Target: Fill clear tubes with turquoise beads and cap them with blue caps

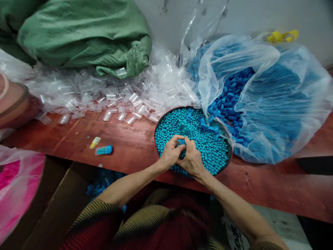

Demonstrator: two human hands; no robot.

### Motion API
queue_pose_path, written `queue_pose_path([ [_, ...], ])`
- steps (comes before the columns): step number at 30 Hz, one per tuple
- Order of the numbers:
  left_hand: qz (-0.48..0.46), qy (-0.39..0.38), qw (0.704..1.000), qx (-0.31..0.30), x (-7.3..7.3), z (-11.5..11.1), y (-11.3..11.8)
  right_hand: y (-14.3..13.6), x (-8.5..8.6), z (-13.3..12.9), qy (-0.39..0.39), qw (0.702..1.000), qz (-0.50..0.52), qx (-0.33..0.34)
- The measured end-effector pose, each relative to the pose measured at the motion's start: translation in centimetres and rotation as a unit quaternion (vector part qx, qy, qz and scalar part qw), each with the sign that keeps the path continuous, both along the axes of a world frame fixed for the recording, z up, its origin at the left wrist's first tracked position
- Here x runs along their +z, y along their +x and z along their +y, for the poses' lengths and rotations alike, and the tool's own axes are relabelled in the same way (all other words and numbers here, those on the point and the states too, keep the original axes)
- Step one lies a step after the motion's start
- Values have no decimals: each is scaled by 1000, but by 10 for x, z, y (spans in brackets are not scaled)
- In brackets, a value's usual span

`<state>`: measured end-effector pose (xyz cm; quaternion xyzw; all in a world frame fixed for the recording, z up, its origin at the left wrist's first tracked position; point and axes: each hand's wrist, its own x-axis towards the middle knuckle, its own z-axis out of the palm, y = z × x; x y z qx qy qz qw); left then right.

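Note:
My left hand [170, 151] and my right hand [191, 158] meet over a round tray [230, 157] filled with small blue beads [212, 156]. Between my fingertips is a small blue cap [182, 142], mostly covered by them; both hands are closed on it. Whether a clear container is attached below it, I cannot tell. Several loose blue caps [213, 129] lie on the beads at the tray's right side. Left of the hands, on the red table, rests a clear container of beads with a blue cap [104, 150].
Clear plastic containers [140, 107] are heaped along the back of the red table [135, 147], under a green sack [85, 34]. A translucent bag [281, 111] of blue caps stands right. A small yellow-and-white piece [95, 142] lies left; a pink-filled bag [23, 187] is at lower left.

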<state>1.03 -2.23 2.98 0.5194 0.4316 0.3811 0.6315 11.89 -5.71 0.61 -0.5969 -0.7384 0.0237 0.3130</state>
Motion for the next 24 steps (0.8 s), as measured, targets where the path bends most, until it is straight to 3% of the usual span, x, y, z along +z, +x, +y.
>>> queue_pose_path([
  [5, 14, -5, 999, -45, 4, 8, -8, -2, 8, 3, -97, 985, 134, 39],
  [8, 19, -4, 998, -65, 12, 13, -32, 8, 13, 3, -163, 964, 190, 92],
  [10, 67, 43, 996, -35, 12, 18, -59, 18, 13, 2, -179, 958, 201, 98],
  [12, 138, 93, 986, 33, 8, 24, -90, 30, 11, 3, -181, 961, 191, 84],
  [14, 251, 117, 956, 98, 1, 29, -118, 43, 9, 7, -177, 967, 175, 63],
  [17, 431, 167, 869, 178, -8, 33, -139, 58, 6, 20, -142, 978, 150, 20],
  [19, 485, 226, 818, 211, -9, 32, -133, 64, 5, 35, -111, 986, 120, -18],
  [20, 487, 254, 809, 209, -9, 31, -124, 65, 3, 42, -100, 989, 102, -37],
  [24, 406, 298, 860, 85, -6, 35, -62, 63, -3, 68, -115, 990, 56, -59],
])
